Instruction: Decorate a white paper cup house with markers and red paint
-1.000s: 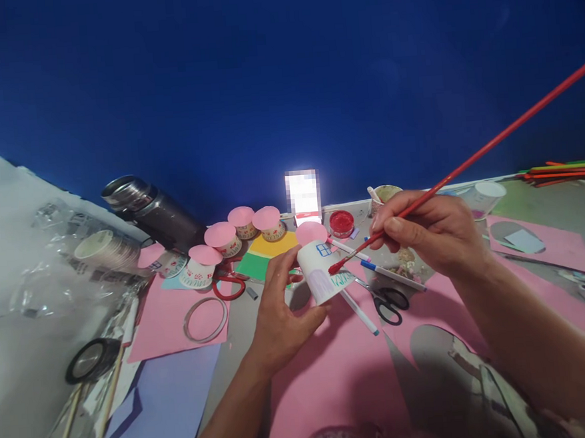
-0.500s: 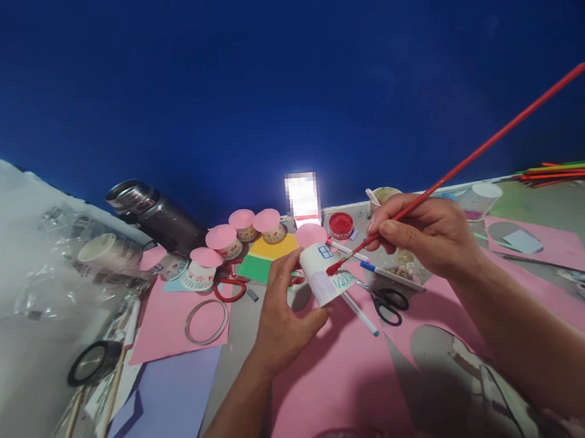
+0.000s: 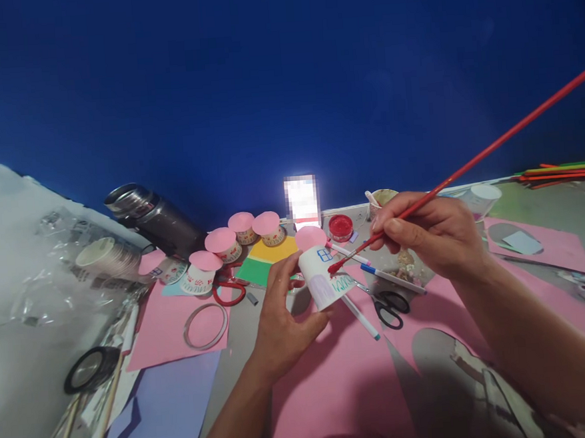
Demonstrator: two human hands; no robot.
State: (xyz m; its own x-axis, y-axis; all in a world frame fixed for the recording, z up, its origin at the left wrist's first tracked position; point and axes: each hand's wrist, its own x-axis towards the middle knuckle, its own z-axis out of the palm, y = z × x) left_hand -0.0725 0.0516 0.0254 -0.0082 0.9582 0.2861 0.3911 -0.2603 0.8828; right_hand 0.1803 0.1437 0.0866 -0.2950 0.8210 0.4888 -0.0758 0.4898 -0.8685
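My left hand (image 3: 284,313) grips a white paper cup (image 3: 316,277), tilted, with a blue window, a lilac door and green grass marks drawn on its side. Between the fingers of my right hand (image 3: 428,233) is a long red paintbrush (image 3: 493,150). Its red-wetted bristles touch or nearly touch the cup's side, where a small red mark shows. Behind the cup, a pink paper disc (image 3: 310,237) seems to top another cup, mostly hidden. A round pot of red paint (image 3: 341,227) stands open beyond the brush.
Several decorated cups with pink disc tops (image 3: 220,239) stand to the left, before a dark flask (image 3: 155,215). Black-handled scissors (image 3: 393,307), a blue-capped marker (image 3: 391,279) and red-handled scissors (image 3: 229,292) lie around. Tape rolls (image 3: 204,326) and pink paper (image 3: 334,389) cover the table.
The brush has shifted very slightly right at its tip, and its far end now reaches the frame's right edge. The cup is tilted a little differently in my left hand.
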